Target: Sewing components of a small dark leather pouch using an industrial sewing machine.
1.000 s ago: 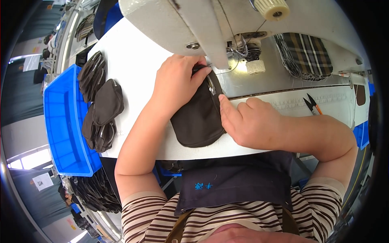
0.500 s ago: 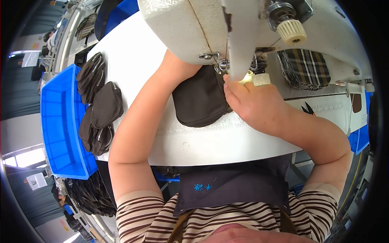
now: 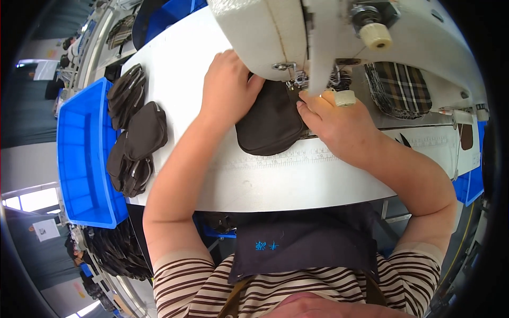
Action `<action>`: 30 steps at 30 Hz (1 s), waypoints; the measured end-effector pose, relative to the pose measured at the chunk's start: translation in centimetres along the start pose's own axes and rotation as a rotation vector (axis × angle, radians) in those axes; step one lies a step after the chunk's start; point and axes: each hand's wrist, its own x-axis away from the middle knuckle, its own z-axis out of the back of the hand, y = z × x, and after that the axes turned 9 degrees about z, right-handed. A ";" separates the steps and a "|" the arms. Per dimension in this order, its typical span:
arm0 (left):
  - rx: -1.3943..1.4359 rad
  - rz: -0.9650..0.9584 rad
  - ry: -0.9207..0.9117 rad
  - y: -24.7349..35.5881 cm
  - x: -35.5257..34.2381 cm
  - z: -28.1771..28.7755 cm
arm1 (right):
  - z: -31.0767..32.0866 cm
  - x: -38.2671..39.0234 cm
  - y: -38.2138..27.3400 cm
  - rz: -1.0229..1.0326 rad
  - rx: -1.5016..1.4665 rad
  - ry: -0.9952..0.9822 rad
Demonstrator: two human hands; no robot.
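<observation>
Two hands at work: the dark brown pouch (image 3: 270,124) is touched by the left hand (image 3: 228,87) at its upper left side and by the right hand (image 3: 339,119) at its right edge.
Left fingers: the thumb is stretched toward the upper end of the pouch and the others are loosely bent; whether cloth is gripped cannot be told.
Right fingers: thumb and forefinger are held close together at the edge; whether it is pinched cannot be told.
Sewing machine (image 3: 265,37): the pouch's upper end is partly hidden beneath its head.
Counter (image 3: 249,193): a bare white strip is left between the pouch's rounded lower edge and the front edge, crossed by ruler markings (image 3: 275,160).
Left side: a narrow gap is left between the left forearm (image 3: 180,164) and the piled pouches (image 3: 147,131), which are placed beside the blue bin (image 3: 115,209).
Right side: plaid cloth pieces (image 3: 400,87) are stacked beneath the machine's arm; dark snips (image 3: 404,140) are partly covered by the right forearm (image 3: 411,164).
</observation>
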 end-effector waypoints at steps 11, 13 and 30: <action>0.110 -0.236 -0.117 2.6 5.2 0.9 | -0.3 0.3 0.0 -0.141 -0.067 -0.035; 0.142 -0.224 -0.139 2.3 5.4 0.6 | -0.4 0.3 0.1 -0.138 -0.071 -0.026; 0.415 -0.131 -0.312 1.3 4.8 1.5 | 1.2 -0.4 1.1 -0.309 -0.216 -0.136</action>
